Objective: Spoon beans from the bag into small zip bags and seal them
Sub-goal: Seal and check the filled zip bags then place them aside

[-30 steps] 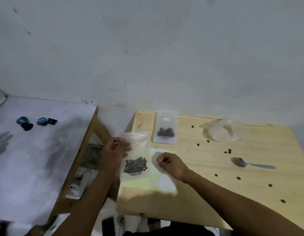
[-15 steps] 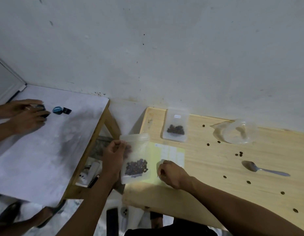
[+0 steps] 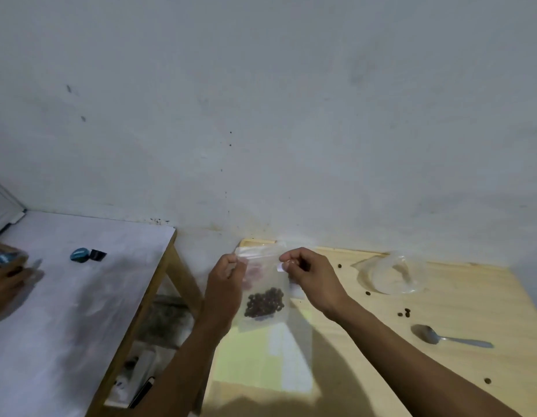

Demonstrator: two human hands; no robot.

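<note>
A small clear zip bag [image 3: 262, 299] with dark beans in its lower part hangs upright above the left end of the wooden table [image 3: 366, 341]. My left hand [image 3: 226, 288] pinches the bag's top left corner. My right hand [image 3: 313, 276] pinches a small white label [image 3: 280, 268] against the bag's upper right side. The large clear bag [image 3: 395, 275] lies crumpled and open at the back of the table. A metal spoon [image 3: 441, 337] lies on the table to the right, bowl pointing left. Loose beans [image 3: 404, 313] are scattered around it.
A pale yellow label sheet [image 3: 261, 359] lies flat under the held bag. A white-topped table [image 3: 65, 311] stands to the left across a gap, with a small blue item [image 3: 80, 254] on it. Another person's hand [image 3: 5, 275] rests at its left edge. The wall is close behind.
My right hand has lifted off the yellow sheet with a white label and come up to the bag's top. My left hand has raised the bag higher.
</note>
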